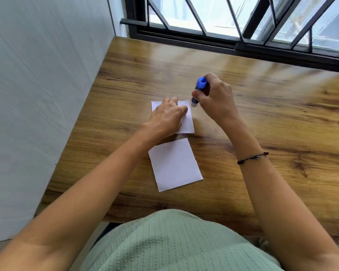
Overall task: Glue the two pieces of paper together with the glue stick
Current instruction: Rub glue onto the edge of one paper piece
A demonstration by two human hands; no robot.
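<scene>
One cam only, head-worn, wide-angle. Looks fwd & steeply down over the tabletop [262, 114], close above both forearms; window [243, 20] along top edge.

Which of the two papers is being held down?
The far paper, under the left hand beside the glue stick in the right hand. The near paper lies untouched.

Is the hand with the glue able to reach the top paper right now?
Probably yes. The right hand holds the glue stick tip-down beside the far paper's far right corner; the left hand covers only its left part.
</scene>
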